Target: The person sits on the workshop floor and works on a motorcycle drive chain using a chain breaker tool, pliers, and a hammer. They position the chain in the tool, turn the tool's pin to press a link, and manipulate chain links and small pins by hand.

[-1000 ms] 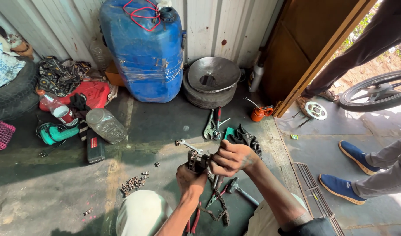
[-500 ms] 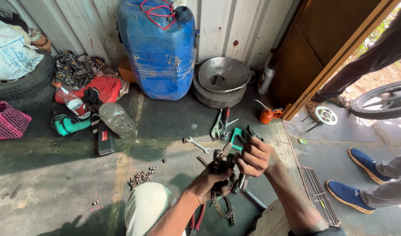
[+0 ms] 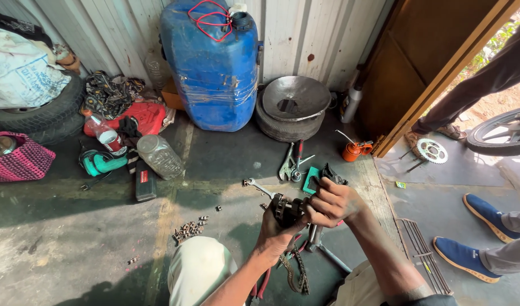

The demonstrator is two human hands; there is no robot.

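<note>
Dark metal chain part (image 3: 284, 208) sits between my hands, axis left-right: left hand (image 3: 277, 233) cups it from the near side, right hand (image 3: 335, 201) pinches its right end.

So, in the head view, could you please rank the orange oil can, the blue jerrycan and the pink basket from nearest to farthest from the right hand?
From the right hand:
1. Orange oil can, just beyond it, by the door.
2. Blue jerrycan, against the back wall.
3. Pink basket, far left.

Just 1 view here, a head cam looking steeply down past the knees at the concrete floor (image 3: 73, 249), hands close up, facing the blue drum (image 3: 214, 73) by the metal wall (image 3: 305, 34).
</note>
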